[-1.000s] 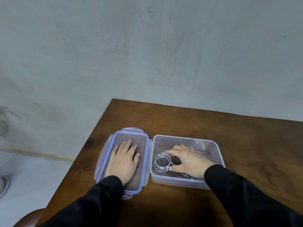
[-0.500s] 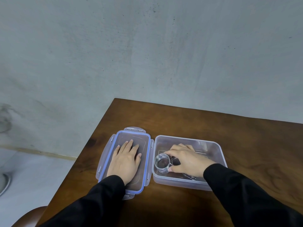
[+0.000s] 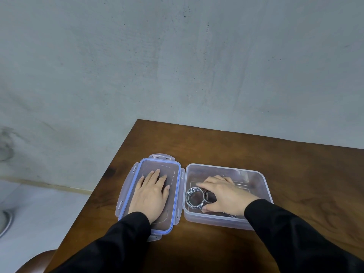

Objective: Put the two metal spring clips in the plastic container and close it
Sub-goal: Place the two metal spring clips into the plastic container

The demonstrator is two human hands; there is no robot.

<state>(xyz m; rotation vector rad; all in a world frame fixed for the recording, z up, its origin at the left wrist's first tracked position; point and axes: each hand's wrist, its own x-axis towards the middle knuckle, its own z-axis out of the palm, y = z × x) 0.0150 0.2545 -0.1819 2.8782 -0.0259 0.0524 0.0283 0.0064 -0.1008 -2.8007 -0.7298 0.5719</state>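
A clear plastic container [image 3: 260, 180] stands open on the brown wooden table. Inside it, at the left end, lies a coiled metal spring clip [image 3: 194, 198]. My right hand [image 3: 224, 196] reaches into the container, thumb and fingers around that clip. A bit of metal [image 3: 229, 215] shows under my wrist at the front wall; what it is I cannot tell. The lid [image 3: 145, 164], clear with a blue seal, lies upside down just left of the container. My left hand [image 3: 150, 194] rests flat on the lid, fingers spread.
The table [image 3: 256, 150] ends at its left edge close to the lid and at the back against a grey wall. A rounded brown chair part [image 3: 37, 261] shows at the lower left. The floor lies below on the left.
Almost nothing moves. My right hand stays on the spring clip inside the container and my left hand stays flat on the lid.
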